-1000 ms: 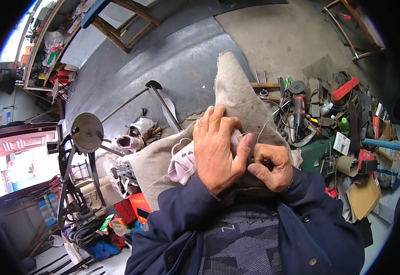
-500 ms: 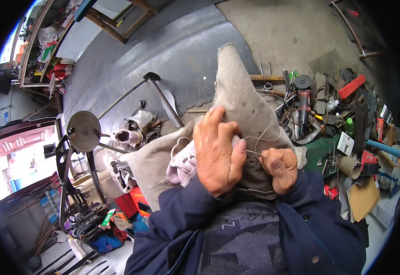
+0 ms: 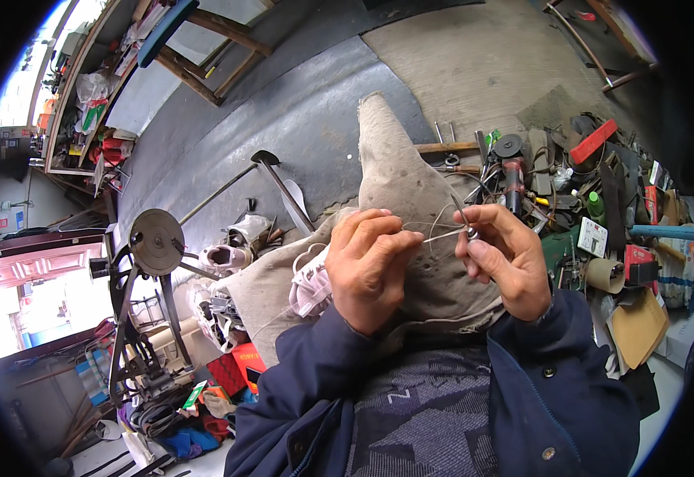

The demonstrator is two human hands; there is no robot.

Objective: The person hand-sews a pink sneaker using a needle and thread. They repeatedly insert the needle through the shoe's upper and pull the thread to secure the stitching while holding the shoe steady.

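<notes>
A pale pink lace-up shoe (image 3: 312, 288) lies on the grey-beige cloth (image 3: 398, 171) over my lap, partly covered by my left hand (image 3: 371, 266). That hand is closed, with thumb and fingertips pinching a white thread (image 3: 442, 236). The thread runs taut across to my right hand (image 3: 507, 258), and a loose loop of it rises above. My right hand is closed on a small pointed metal tool (image 3: 459, 210), whose thin tip sticks up past the fingers. The exact kind of tool cannot be made out.
On the left stands a metal stand with a round disc (image 3: 156, 242). Other shoes (image 3: 226, 258) lie beyond it. To the right are an angle grinder (image 3: 513, 171), a red bar (image 3: 593, 141), a tape roll (image 3: 605, 275) and piled tools. A wooden stool (image 3: 219, 32) stands far left.
My left hand has lifted off the shoe and now pinches the thread. My right hand has risen and moved away from my body, and a metal tool now shows in it.
</notes>
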